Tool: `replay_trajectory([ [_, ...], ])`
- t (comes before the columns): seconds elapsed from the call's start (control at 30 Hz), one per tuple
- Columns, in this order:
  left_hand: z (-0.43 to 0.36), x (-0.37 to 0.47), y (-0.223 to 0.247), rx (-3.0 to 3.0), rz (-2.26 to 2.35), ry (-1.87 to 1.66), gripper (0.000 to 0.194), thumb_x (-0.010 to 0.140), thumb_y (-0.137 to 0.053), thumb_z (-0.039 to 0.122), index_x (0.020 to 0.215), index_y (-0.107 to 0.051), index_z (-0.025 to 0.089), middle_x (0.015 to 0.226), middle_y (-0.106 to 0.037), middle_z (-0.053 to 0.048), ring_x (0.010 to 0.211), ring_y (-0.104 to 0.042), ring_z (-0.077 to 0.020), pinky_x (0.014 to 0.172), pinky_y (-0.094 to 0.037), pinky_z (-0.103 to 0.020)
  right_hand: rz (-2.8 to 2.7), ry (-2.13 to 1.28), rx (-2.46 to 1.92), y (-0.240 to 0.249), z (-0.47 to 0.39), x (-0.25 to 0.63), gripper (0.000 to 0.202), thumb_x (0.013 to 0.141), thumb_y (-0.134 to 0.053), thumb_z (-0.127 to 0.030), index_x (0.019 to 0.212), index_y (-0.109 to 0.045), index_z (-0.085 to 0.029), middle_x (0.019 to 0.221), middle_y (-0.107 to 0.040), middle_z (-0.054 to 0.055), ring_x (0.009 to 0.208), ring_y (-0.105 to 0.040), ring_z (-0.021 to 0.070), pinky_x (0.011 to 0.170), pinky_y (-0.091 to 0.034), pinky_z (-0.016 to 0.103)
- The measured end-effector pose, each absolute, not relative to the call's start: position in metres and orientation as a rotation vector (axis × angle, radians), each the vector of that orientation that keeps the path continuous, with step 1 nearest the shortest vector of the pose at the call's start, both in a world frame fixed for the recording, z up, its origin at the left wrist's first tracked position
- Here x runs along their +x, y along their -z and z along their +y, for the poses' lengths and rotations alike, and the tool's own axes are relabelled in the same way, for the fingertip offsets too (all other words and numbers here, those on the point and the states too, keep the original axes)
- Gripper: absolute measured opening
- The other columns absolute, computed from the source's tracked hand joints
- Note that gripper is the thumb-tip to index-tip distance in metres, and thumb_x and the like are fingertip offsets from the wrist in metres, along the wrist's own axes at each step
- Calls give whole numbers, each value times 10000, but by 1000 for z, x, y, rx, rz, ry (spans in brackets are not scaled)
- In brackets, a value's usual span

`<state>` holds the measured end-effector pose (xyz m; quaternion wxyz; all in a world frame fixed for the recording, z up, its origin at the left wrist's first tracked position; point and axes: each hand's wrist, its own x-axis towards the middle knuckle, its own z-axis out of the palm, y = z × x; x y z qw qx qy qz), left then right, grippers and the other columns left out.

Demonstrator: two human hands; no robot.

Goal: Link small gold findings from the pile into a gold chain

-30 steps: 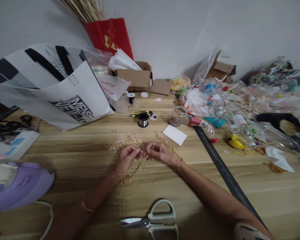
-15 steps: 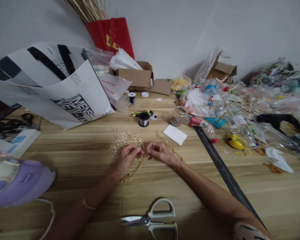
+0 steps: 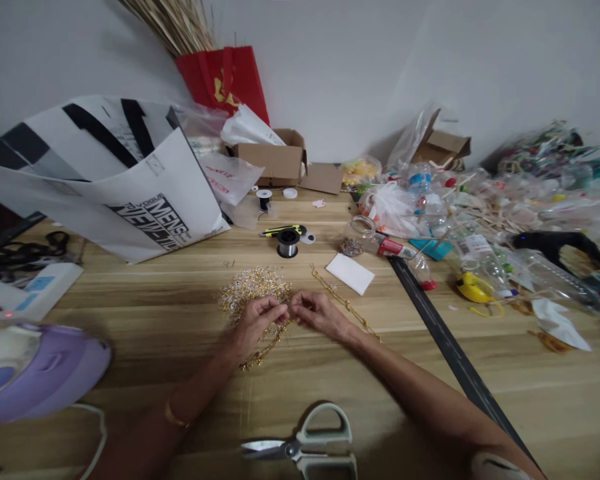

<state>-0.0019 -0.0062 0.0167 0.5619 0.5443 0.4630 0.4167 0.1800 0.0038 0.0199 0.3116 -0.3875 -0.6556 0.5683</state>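
My left hand [image 3: 261, 320] and my right hand [image 3: 321, 313] meet fingertip to fingertip above the middle of the table, both closed in a pinch. A gold beaded strand [image 3: 264, 351] runs up from the wood to the fingertips, its upper end in the pinch; the exact spot is too small to make out. Just behind my left hand lies a tangled pile of gold and clear beaded sprays [image 3: 253, 288]. A second gold strand [image 3: 347, 305] stretches along the table beside my right hand. Scissors [image 3: 300, 448] with pale handles rest partly open, nearer to me.
Beyond the hands stand a wire spool [image 3: 288, 243], a yellow-black cutter knife [image 3: 275, 231], a white card [image 3: 350, 273] and a jar of beads [image 3: 356, 237]. A purple-white appliance [image 3: 65, 373] is at left, under a large white bag [image 3: 155, 200]. Plastic bottles [image 3: 480, 257] crowd the right.
The hands stay pinched together in nearly the same place, with small finger shifts. My right wrist has lowered slightly, and more of the second strand shows. The view has tilted slightly upward.
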Motion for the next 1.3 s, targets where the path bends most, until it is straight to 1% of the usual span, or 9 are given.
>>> replay_trajectory([
  [0.23, -6, -2, -17, 1195, 1132, -952, 148, 602, -755, 273, 658, -690, 153, 650, -687, -23, 618, -598, -143, 631, -469, -258, -2069, -1022, -1022, -25, 2, 184, 192, 913, -490, -313, 825, -571, -164, 727, -563, 15, 643, -485, 127, 586, -370, 230],
  [0.43, -7, 0, -17, 1161, 1104, -940, 180, 554, -798, 253, 654, -687, 151, 662, -693, -30, 624, -611, -143, 638, -475, -259, -2260, -693, -882, -23, 0, 185, 178, 960, -408, -263, 906, -558, -182, 845, -587, 62, 738, -536, 158, 676, -416, 262],
  [0.57, -6, 0, -15, 1149, 1068, -946, 204, 526, -812, 241, 649, -679, 147, 661, -693, -24, 634, -611, -143, 654, -479, -259, -2437, -449, -821, -25, -3, 185, 216, 986, -354, -253, 952, -550, -168, 863, -595, 86, 713, -531, 158, 612, -390, 257],
  [0.77, -8, 1, -16, 1176, 1051, -916, 213, 568, -798, 265, 675, -679, 124, 680, -692, -28, 657, -606, -142, 668, -465, -246, -2579, -174, -861, -31, -8, 184, 242, 1001, -322, -240, 964, -541, -145, 841, -587, 71, 626, -512, 123, 514, -347, 224],
  [0.9, -8, 1, -16, 1152, 1054, -946, 246, 569, -801, 304, 667, -658, 128, 666, -678, -16, 638, -586, -133, 640, -453, -233, -2523, -262, -843, -32, -8, 184, 212, 992, -343, -229, 1052, -530, -150, 923, -588, 89, 723, -571, 142, 550, -433, 225],
  [1.0, -8, 1, -16, 1155, 1083, -978, 241, 583, -787, 316, 647, -643, 133, 632, -655, -6, 613, -566, -123, 614, -441, -225, -2398, -460, -765, -30, -6, 183, 255, 973, -373, -188, 1208, -472, -175, 1092, -570, 119, 937, -595, 174, 724, -522, 283],
  [1.1, -9, 1, -18, 1195, 1109, -973, 215, 616, -758, 315, 644, -644, 134, 630, -649, -6, 615, -565, -123, 614, -442, -226, -2293, -626, -699, -28, -3, 182, 341, 950, -403, -149, 1288, -425, -186, 1172, -569, 126, 1076, -570, 192, 882, -511, 350],
  [1.2, -9, 1, -20, 1221, 1127, -960, 211, 632, -743, 324, 652, -648, 136, 640, -662, -15, 622, -578, -133, 611, -454, -233, -2258, -741, -704, -27, -2, 181, 343, 936, -428, -144, 1275, -461, -182, 1159, -606, 119, 1064, -587, 189, 884, -505, 347],
  [1.3, -8, 1, -19, 1237, 1128, -956, 208, 634, -736, 327, 653, -654, 138, 642, -673, -21, 632, -595, -143, 620, -473, -243, -2212, -845, -786, -28, -2, 181, 264, 921, -469, -173, 1172, -551, -162, 1054, -650, 104, 948, -624, 175, 801, -515, 308],
])
